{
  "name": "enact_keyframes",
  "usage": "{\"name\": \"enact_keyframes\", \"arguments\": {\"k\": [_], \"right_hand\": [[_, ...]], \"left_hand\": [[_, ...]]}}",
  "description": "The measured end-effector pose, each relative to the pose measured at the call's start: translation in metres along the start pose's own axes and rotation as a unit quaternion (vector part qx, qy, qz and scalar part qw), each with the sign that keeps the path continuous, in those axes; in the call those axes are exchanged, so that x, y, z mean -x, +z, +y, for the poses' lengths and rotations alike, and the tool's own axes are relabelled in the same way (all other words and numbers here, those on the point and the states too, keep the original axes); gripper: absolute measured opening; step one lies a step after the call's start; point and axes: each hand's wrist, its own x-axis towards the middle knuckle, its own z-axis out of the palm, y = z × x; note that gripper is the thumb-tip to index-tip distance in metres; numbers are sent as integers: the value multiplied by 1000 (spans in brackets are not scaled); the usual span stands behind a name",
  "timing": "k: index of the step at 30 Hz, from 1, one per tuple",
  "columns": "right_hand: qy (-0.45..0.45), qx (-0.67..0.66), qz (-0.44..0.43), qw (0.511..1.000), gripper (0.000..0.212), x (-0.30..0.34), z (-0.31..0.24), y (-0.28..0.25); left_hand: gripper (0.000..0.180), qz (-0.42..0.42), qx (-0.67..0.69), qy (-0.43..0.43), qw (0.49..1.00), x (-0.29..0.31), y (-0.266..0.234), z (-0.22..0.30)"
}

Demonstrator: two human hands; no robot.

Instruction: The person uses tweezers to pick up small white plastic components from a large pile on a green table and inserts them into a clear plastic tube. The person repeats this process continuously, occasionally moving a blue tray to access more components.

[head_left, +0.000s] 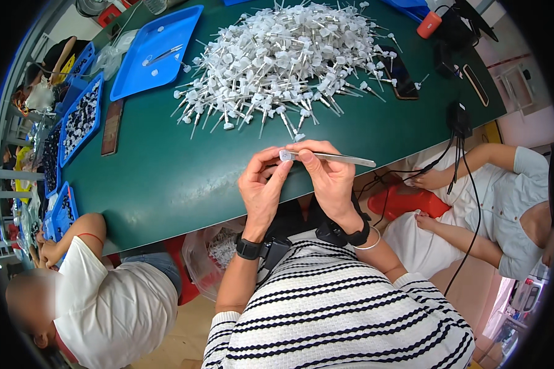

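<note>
Between the thumb and forefinger of my left hand [261, 184] is a small white plastic cap [285, 155], held over the near edge of the table. My right hand [329, 181] grips a pair of metal tweezers [345, 159]. Their tip end meets the cap, and their rounded end points right. Fingers hide part of where tip and cap touch. Just beyond my hands lies a big pile of white plastic pieces with thin clear stems [289, 61], a few strays at its near edge.
A blue tray [126, 80] with another pair of tweezers [165, 54] lies at the far left. Phones [111, 126] rest on the green table [166, 190]. Blue bins [83, 123] hold small dark and white parts. People sit left and right; black cables [458, 144] hang at right.
</note>
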Motion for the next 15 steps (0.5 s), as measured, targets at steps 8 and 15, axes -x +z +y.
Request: {"name": "enact_keyframes", "arguments": {"k": [8, 15], "right_hand": [[18, 0, 0, 1000, 14, 0, -1, -1], [11, 33, -9, 999, 14, -1, -2, -2]], "left_hand": [[25, -8, -4, -5, 1000, -1, 0, 4], [23, -1, -3, 9, 1000, -1, 0, 1]]}}
